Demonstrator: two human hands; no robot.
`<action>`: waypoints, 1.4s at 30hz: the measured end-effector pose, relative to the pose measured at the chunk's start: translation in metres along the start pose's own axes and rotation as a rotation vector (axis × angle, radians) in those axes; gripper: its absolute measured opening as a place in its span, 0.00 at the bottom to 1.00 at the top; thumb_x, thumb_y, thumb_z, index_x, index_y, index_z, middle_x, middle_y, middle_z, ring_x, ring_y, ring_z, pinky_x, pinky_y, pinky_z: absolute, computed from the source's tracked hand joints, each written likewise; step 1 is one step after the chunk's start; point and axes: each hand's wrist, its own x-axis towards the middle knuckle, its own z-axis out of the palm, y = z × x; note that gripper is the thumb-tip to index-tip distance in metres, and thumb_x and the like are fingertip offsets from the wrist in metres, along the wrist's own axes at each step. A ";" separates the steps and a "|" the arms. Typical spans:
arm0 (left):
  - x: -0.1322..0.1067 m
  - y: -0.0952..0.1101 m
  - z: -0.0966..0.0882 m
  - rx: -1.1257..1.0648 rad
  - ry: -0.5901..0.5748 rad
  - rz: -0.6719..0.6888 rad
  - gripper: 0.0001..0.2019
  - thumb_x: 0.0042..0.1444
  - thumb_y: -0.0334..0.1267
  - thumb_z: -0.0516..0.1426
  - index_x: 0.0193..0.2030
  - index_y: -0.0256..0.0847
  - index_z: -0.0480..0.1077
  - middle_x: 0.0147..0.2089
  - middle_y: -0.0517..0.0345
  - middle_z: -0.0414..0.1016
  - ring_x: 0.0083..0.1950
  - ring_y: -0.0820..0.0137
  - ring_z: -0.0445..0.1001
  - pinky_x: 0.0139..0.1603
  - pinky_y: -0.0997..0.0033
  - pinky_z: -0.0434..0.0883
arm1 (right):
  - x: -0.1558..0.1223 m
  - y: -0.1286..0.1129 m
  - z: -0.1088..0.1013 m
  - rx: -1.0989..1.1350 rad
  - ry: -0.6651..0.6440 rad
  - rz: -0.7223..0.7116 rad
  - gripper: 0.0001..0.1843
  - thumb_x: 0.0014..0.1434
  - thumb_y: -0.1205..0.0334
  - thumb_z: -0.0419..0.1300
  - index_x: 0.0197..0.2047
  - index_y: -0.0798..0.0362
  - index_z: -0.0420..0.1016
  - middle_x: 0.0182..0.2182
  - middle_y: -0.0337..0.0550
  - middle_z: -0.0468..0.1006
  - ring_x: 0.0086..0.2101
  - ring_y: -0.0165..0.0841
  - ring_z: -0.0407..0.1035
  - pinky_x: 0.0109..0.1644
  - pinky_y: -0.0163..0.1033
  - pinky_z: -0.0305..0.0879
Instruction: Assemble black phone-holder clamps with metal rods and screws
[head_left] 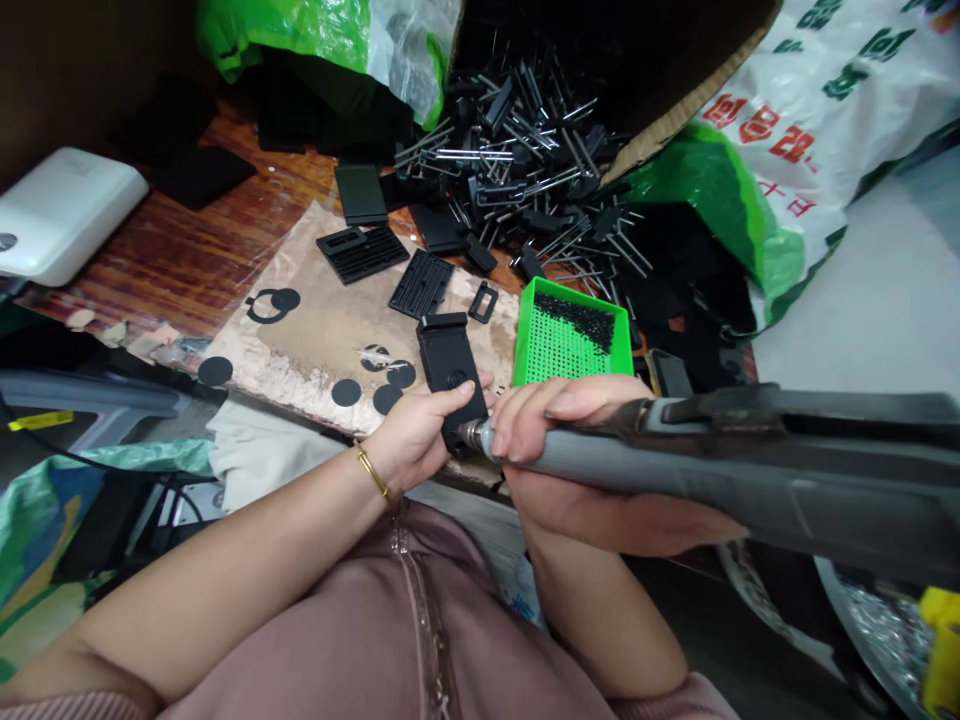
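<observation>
My left hand (420, 430) grips a black plastic phone-holder-like part (450, 365) by its lower end, thumb lying on its flat face. My right hand (555, 430) is wrapped round a grey electric screwdriver (637, 460), held almost level. Its tip meets the lower right edge of the black part; the exact contact point is too small to make out. Just beyond my right hand stands a green perforated tray (574, 335) with many small black screws (581, 318) heaped toward its far side.
Ribbed black plates (421, 283) and a small black frame (484, 300) lie on the worn board (315, 310), with black discs (346, 392) nearer me. Behind is a pile of metal-rod parts (525, 150). A white power bank (71, 215) sits left; a plastic bag (795, 130) stands right.
</observation>
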 end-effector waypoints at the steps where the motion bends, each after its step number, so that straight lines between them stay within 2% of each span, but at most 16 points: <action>1: 0.000 0.000 0.001 0.000 0.014 -0.003 0.08 0.54 0.25 0.55 0.35 0.30 0.76 0.34 0.49 0.80 0.41 0.64 0.78 0.48 0.64 0.73 | 0.000 0.000 0.000 -0.001 -0.003 0.008 0.22 0.51 0.35 0.56 0.33 0.45 0.73 0.16 0.35 0.68 0.16 0.34 0.64 0.19 0.41 0.63; 9: 0.000 -0.001 0.002 -0.042 0.031 -0.020 0.07 0.56 0.24 0.54 0.35 0.30 0.75 0.27 0.53 0.77 0.30 0.70 0.76 0.39 0.71 0.72 | 0.000 0.009 0.003 0.013 0.008 -0.023 0.24 0.51 0.33 0.55 0.35 0.45 0.74 0.15 0.34 0.67 0.14 0.33 0.62 0.16 0.39 0.61; 13: 0.000 0.002 -0.004 -0.060 -0.044 -0.056 0.08 0.58 0.28 0.53 0.38 0.31 0.75 0.34 0.48 0.79 0.36 0.67 0.78 0.43 0.68 0.73 | 0.002 0.003 0.002 -0.091 0.155 -0.032 0.31 0.49 0.29 0.53 0.43 0.44 0.74 0.16 0.33 0.67 0.14 0.31 0.59 0.17 0.38 0.59; 16: -0.002 0.007 -0.007 -0.105 -0.064 -0.087 0.13 0.62 0.40 0.52 0.43 0.34 0.73 0.45 0.45 0.78 0.44 0.61 0.78 0.46 0.60 0.73 | -0.006 -0.010 -0.015 -0.322 0.323 0.025 0.30 0.54 0.36 0.55 0.53 0.45 0.69 0.24 0.37 0.71 0.24 0.35 0.65 0.30 0.43 0.66; 19: -0.007 0.011 -0.004 -0.163 -0.044 -0.059 0.19 0.64 0.47 0.48 0.44 0.35 0.72 0.47 0.45 0.77 0.47 0.60 0.77 0.48 0.57 0.73 | -0.028 -0.022 -0.038 -0.836 0.434 0.001 0.25 0.57 0.48 0.58 0.56 0.47 0.69 0.39 0.47 0.73 0.42 0.42 0.66 0.49 0.50 0.62; 21: -0.010 0.010 0.002 -0.209 -0.051 0.018 0.20 0.65 0.48 0.46 0.46 0.36 0.72 0.48 0.45 0.77 0.49 0.60 0.76 0.51 0.57 0.71 | -0.048 -0.024 -0.046 -1.123 0.517 -0.039 0.31 0.55 0.50 0.60 0.61 0.47 0.63 0.46 0.49 0.68 0.43 0.41 0.64 0.50 0.51 0.60; 22: -0.012 0.009 0.006 -0.230 -0.059 0.065 0.20 0.65 0.48 0.46 0.48 0.36 0.71 0.48 0.46 0.77 0.50 0.61 0.76 0.53 0.57 0.70 | -0.057 -0.023 -0.045 -1.087 0.548 -0.042 0.33 0.57 0.52 0.57 0.65 0.48 0.58 0.45 0.48 0.67 0.37 0.37 0.65 0.45 0.47 0.63; 23: -0.013 0.006 0.010 -0.246 -0.067 0.111 0.20 0.65 0.48 0.46 0.49 0.37 0.71 0.49 0.46 0.77 0.51 0.61 0.75 0.55 0.57 0.69 | -0.064 -0.020 -0.041 -0.991 0.507 0.035 0.33 0.59 0.53 0.55 0.66 0.49 0.55 0.40 0.46 0.69 0.30 0.33 0.64 0.36 0.42 0.66; 25: -0.016 0.000 0.018 -0.251 -0.090 0.186 0.21 0.65 0.48 0.46 0.51 0.37 0.70 0.49 0.47 0.77 0.52 0.61 0.74 0.57 0.58 0.67 | -0.071 -0.011 -0.029 -0.814 0.301 0.317 0.33 0.62 0.55 0.51 0.68 0.48 0.48 0.34 0.42 0.72 0.22 0.29 0.62 0.26 0.36 0.64; 27: -0.017 -0.005 0.022 -0.217 -0.129 0.235 0.21 0.64 0.49 0.48 0.52 0.36 0.70 0.48 0.47 0.77 0.53 0.62 0.73 0.58 0.59 0.65 | -0.067 0.001 -0.017 -0.705 0.169 0.518 0.34 0.61 0.55 0.52 0.68 0.47 0.46 0.34 0.42 0.75 0.24 0.31 0.67 0.27 0.38 0.68; 28: -0.018 -0.006 0.022 -0.188 -0.154 0.253 0.21 0.62 0.49 0.50 0.52 0.35 0.70 0.48 0.47 0.77 0.53 0.62 0.73 0.58 0.60 0.65 | -0.062 0.006 -0.014 -0.687 0.166 0.549 0.34 0.61 0.54 0.53 0.68 0.47 0.48 0.38 0.44 0.76 0.29 0.35 0.71 0.32 0.41 0.71; 30: -0.018 -0.001 0.015 -0.103 -0.187 0.279 0.22 0.60 0.50 0.54 0.53 0.36 0.69 0.49 0.48 0.76 0.53 0.62 0.72 0.57 0.61 0.65 | -0.050 0.014 -0.016 -0.694 0.226 0.520 0.31 0.60 0.53 0.53 0.65 0.48 0.54 0.50 0.48 0.74 0.43 0.41 0.72 0.45 0.47 0.71; 33: -0.017 0.021 -0.005 0.168 -0.141 0.386 0.25 0.57 0.51 0.55 0.58 0.42 0.65 0.51 0.52 0.74 0.49 0.63 0.72 0.51 0.62 0.69 | -0.033 0.019 -0.031 -0.756 0.259 0.453 0.27 0.61 0.52 0.51 0.63 0.47 0.59 0.60 0.46 0.64 0.56 0.43 0.62 0.59 0.53 0.59; 38: -0.016 0.052 -0.027 1.007 0.039 0.733 0.20 0.60 0.47 0.52 0.56 0.42 0.65 0.50 0.53 0.72 0.49 0.64 0.70 0.50 0.65 0.66 | -0.021 0.023 -0.043 -0.782 0.174 0.427 0.25 0.63 0.52 0.50 0.62 0.46 0.61 0.59 0.45 0.66 0.57 0.40 0.61 0.60 0.51 0.57; 40: -0.016 0.054 -0.029 1.223 0.101 0.784 0.18 0.62 0.46 0.49 0.54 0.40 0.66 0.46 0.53 0.73 0.47 0.64 0.70 0.48 0.65 0.65 | -0.019 0.024 -0.041 -0.815 0.200 0.408 0.24 0.63 0.50 0.49 0.60 0.48 0.63 0.57 0.46 0.69 0.56 0.40 0.62 0.58 0.49 0.59; 42: -0.017 0.057 -0.031 1.311 0.139 0.821 0.17 0.63 0.45 0.46 0.51 0.40 0.66 0.43 0.54 0.73 0.43 0.65 0.71 0.45 0.66 0.66 | -0.016 0.021 -0.043 -0.885 0.191 0.396 0.23 0.64 0.51 0.48 0.58 0.49 0.67 0.54 0.47 0.72 0.54 0.41 0.65 0.56 0.49 0.62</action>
